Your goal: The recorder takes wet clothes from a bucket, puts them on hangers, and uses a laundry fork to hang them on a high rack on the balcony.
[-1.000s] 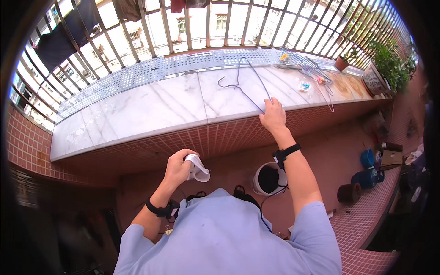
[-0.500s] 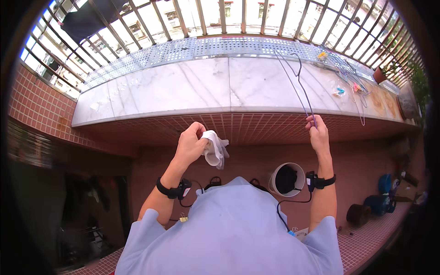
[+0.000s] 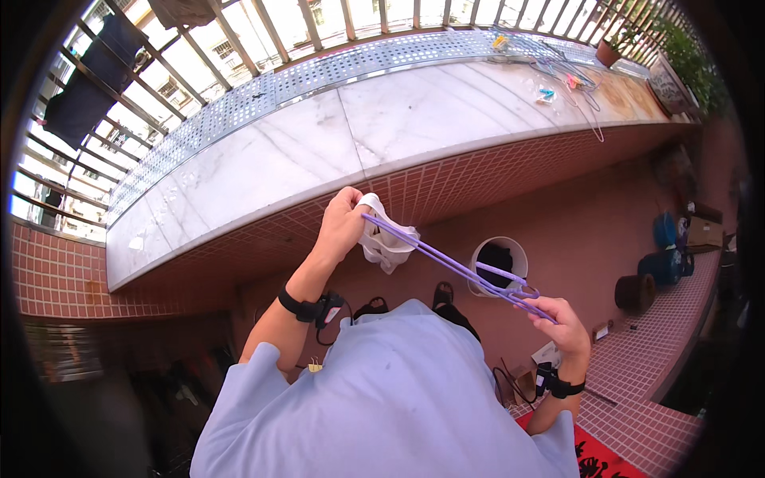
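Observation:
A small white cloth garment [image 3: 388, 248], its exact kind unclear, hangs from my left hand [image 3: 343, 225]. The thumb and fingers of that hand pinch its upper edge. My right hand [image 3: 564, 325] grips the hook end of a purple clothes hanger [image 3: 454, 266], which slants up leftward across my front. The hanger's far end lies at the top opening of the garment, close to my left fingertips; whether it touches them I cannot tell. Below the hanger, a white bucket [image 3: 521, 259] on the floor holds dark cloth [image 3: 495, 256].
A marble ledge [image 3: 263, 147] runs along the barred railing, with a perforated metal strip [image 3: 319, 81] behind. Wire hangers [image 3: 558, 62] and blue clothes pegs [image 3: 545, 95] lie at its right, near a potted plant [image 3: 608, 54]. Dark clothes [image 3: 88, 95] hang on the bars at left.
My right hand has come down and nearer, swinging the hanger from over the ledge to the garment in my left hand. The view has turned, so the ledge now slopes up rightward.

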Available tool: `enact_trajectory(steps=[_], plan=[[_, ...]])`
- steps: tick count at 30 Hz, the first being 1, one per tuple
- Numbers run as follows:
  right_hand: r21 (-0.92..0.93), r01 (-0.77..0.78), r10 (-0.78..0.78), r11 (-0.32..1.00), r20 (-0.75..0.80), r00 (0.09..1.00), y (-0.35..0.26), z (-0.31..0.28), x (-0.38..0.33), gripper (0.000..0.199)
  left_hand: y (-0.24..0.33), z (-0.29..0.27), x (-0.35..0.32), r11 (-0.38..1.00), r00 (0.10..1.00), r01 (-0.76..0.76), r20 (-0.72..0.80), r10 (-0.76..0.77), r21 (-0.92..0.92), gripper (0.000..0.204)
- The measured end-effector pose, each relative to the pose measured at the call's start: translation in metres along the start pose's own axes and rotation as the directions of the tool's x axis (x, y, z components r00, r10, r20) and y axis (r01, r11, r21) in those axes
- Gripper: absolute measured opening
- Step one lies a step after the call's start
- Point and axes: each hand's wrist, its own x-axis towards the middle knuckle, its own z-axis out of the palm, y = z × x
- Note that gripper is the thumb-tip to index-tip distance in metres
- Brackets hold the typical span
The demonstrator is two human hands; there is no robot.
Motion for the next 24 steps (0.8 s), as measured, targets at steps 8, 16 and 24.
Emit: enact_trajectory(steps=[8,16,24], plan=[[0.148,-0.256,0.280,0.955,-0.168,0.945,0.021,0.068,-0.048,0.036,0.014,0.015,0.000,0.964,0.985,-0.116,0.154,0.080,0.239,0.025],[0.030,-0.154,0.157,0.988,-0.184,0.970,0.039,0.109,-0.048,0.033,0.027,0.040,-0.037,0.722,0.880,-0.473,0.313,0.357,0.505,0.018],[0.263,-0.092,0.114,0.960,-0.067,0.991,0.058,0.071,-0.056,0.033,0.070,0.070,-0.081,0.769,0.797,-0.550,0.479,0.367,0.325,0.015]])
